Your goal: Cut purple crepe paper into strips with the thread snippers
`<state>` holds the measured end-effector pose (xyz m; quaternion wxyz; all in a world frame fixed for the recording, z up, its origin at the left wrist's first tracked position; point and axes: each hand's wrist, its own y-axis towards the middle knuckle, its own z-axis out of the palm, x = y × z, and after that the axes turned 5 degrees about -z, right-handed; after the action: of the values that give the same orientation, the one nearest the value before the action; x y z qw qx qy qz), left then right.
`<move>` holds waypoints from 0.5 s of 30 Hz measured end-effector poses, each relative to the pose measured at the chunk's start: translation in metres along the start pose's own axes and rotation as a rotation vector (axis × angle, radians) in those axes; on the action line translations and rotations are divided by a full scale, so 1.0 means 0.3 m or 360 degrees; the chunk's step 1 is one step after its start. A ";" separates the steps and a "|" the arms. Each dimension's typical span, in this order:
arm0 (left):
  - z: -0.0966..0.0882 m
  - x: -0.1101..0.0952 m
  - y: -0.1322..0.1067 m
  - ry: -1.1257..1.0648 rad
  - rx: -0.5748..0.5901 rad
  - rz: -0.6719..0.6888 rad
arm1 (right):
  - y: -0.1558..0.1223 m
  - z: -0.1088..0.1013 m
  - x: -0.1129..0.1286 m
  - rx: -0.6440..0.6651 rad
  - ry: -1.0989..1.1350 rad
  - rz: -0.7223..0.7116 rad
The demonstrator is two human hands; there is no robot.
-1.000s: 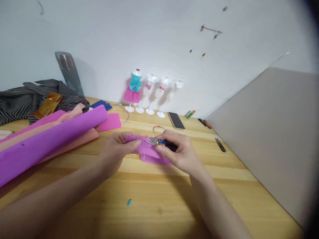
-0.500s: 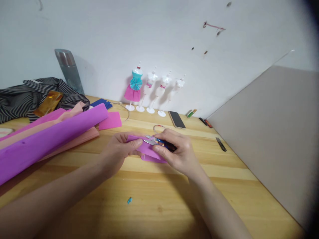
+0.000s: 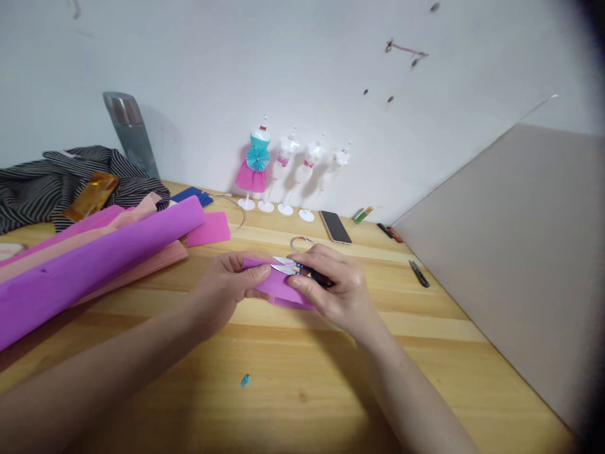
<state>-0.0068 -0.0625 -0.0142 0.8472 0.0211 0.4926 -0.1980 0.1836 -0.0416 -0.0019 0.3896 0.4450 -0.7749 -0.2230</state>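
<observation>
Between my hands is a piece of purple crepe paper (image 3: pixel 278 287), held just above the wooden table. My left hand (image 3: pixel 231 280) pinches its left end, thumb on top and fingers beneath. In my right hand (image 3: pixel 333 284) is a pair of small thread snips (image 3: pixel 302 268) with a dark blue body. Their two pointed blades lie parted at the paper's upper edge, tips towards my left thumb. Part of the snips' handle is hidden by my right fingers. A tiny blue scrap (image 3: pixel 246 380) lies on the table nearer to me.
Rolls of purple crepe paper (image 3: pixel 118 258) and peach paper lie at left, beside striped cloth (image 3: pixel 28 183) and a bottle (image 3: pixel 130 132). Several small mannequins (image 3: pixel 258 157) stand along the wall. A phone (image 3: pixel 335 227) and a box cutter (image 3: pixel 418 274) lie to the right.
The snips' blades have shifted slightly along the paper's upper edge and look more parted. Both hands keep nearly the same place and grip.
</observation>
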 end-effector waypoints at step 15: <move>0.000 -0.001 -0.006 0.0021 0.0025 -0.0008 | 0.002 0.000 0.008 -0.0021 -0.0014 0.0007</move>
<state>-0.0076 -0.0639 -0.0136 0.8432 0.0278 0.4967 -0.2037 0.1824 -0.0434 -0.0005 0.3895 0.4399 -0.7761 -0.2291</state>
